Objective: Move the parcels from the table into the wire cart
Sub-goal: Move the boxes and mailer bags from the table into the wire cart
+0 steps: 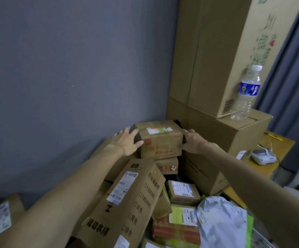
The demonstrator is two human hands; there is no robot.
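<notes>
A grey wall (64, 77) fills the far left. At the far right stand two big cartons, one on the other: a tall carton (215, 51) with green print sits on a broad carton (225, 135), and that one rests on a yellow worktop (286, 143).

In the near middle a long carton (127, 203) with black print and a white label leans tilted across a heap of parcels. To its right lies one grey mailer bag (222, 224). At the near right edge a few thin wires (264, 238) show beside the bag; whether they belong to the cart cannot be told.

On top of the heap's far end, close to the wall corner, sits the brown box (160, 140) with red print, between two bare hands. The left hand (127, 140) lies against its left side, fingers (125, 130) straight and spread wide and thumb on the front face. The right hand (191, 142) lies against its right side, fingers stretched along the edge and thumb touching the lower front. Neither hand curls round it.

Directly beneath it is a second box (166, 165). Nearer lie a small labelled box (182, 192) and a red-and-green box (177, 228), which makes six parcels plainly counted, with others half hidden. One more box (0, 219) is blurred at the near left.

One clear water bottle (247, 92) stands upright on the broad carton, just beside the tall one. One white label printer (263, 156) sits on the worktop.
</notes>
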